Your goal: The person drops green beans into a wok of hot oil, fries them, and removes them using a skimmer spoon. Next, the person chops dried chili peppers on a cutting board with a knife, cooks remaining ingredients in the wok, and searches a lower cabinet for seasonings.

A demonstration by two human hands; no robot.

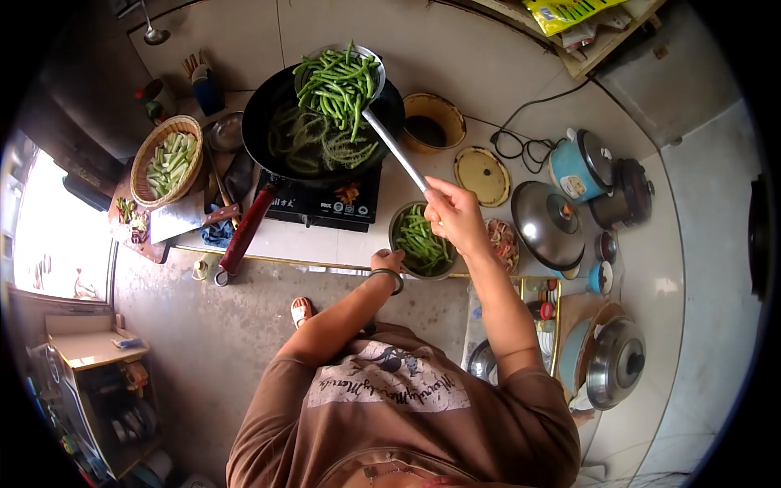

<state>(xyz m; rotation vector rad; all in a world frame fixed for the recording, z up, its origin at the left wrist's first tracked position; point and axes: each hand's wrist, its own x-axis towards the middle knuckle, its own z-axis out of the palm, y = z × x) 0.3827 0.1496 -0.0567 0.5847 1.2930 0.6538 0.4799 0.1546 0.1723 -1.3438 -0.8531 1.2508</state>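
My right hand point(458, 215) is closed round the long metal handle of a skimmer point(400, 154). The skimmer's head is heaped with green beans point(335, 85) and is held over the far part of a black wok point(259, 122). Liquid and more greenish pieces show in the wok below, though steam or motion blurs them. At the counter's front edge, my left hand point(387, 260) grips the left rim of a metal bowl point(435, 272). Green beans point(421, 236) lie in this bowl too. A bangle sits on my left wrist.
Under the wok is a black induction cooker point(317, 201); the wok's red handle point(246, 229) juts over the counter edge. A cleaver point(181, 218) and a basket of cut vegetables point(198, 130) are left. A lid point(549, 224), an enamel pot point(460, 122) and cookers point(573, 175) stand right.
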